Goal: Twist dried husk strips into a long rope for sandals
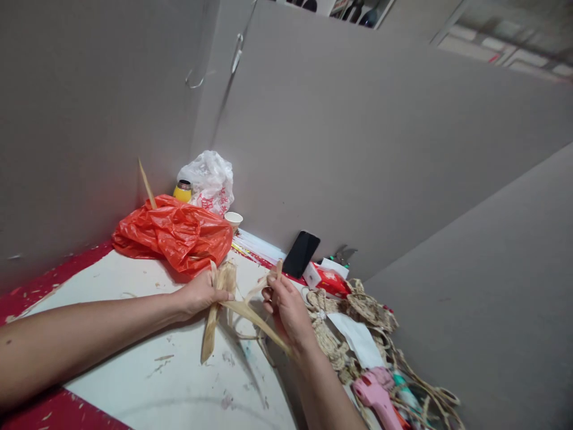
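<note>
Fingers [213, 295] of the left hand [197, 297]: closed, thumb pressed flat over a folded bundle of dried strips [225, 276], whose cut lower end slants down over the table. Fingers of the right hand [289, 307]: bent in, tips pinched together on a thin pale strip [256, 289], its end poking up above them. We find the bundle between the two hands, nearer the left. A broader strip [254, 315] runs from the left thumb down to the right wrist; how the lower strands cross, we cannot tell, blurred.

Working from the left, we log a red table edge [89, 258] strewn with scraps, then a white cover [179, 385] marked with stains and shavings. At its far corner, a crumpled red bag [179, 230]; a pointed stick [145, 182] rises from behind it. Just beyond the bag we count a yellow jar [182, 192] with a dark neck, and a white bag [209, 176] with red print. Paper cup [233, 219] upright beside these.

Right of the hands: dark-faced phone [302, 254] near the wall, then a red-and-white tissue pack [329, 279]. Nearer us, coiled rope [329, 343] in a heap, white paper [356, 339] lying across it. Farthest right we note a pink glue gun [378, 394] and, beside it, a green-and-white tube [405, 391] among loose cords.
</note>
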Demonstrator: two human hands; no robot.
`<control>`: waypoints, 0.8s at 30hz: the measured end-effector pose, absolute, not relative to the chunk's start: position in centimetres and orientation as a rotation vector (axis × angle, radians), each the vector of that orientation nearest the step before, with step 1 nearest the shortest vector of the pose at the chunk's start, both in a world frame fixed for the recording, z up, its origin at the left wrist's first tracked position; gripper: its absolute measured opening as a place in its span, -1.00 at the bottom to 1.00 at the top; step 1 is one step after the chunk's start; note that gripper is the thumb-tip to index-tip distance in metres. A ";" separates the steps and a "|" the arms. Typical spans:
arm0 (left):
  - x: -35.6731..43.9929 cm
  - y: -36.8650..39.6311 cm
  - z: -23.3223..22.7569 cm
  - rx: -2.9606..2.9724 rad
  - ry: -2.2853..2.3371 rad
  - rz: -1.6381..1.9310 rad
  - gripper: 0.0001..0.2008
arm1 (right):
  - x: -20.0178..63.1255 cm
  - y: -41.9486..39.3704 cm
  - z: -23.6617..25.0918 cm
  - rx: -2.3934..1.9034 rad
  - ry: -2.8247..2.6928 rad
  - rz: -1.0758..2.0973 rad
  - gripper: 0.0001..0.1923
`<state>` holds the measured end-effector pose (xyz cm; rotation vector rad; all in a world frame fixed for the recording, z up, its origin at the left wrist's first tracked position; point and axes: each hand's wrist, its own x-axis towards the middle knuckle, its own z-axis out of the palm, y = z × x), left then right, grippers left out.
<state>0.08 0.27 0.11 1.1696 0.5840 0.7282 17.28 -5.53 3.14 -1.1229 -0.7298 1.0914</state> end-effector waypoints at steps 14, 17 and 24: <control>-0.2 1.8 -0.6 1.132 0.719 0.766 -0.75 | 29.8 -8.1 9.8 -0.851 -0.441 0.540 -0.84; -0.2 2.0 -0.8 1.096 0.693 0.739 -0.70 | 31.7 -10.0 11.3 -0.845 -0.390 0.461 -0.85; -0.2 1.5 -0.7 1.057 0.602 0.765 -0.70 | 29.7 -10.6 12.2 -0.908 -0.508 0.614 -0.72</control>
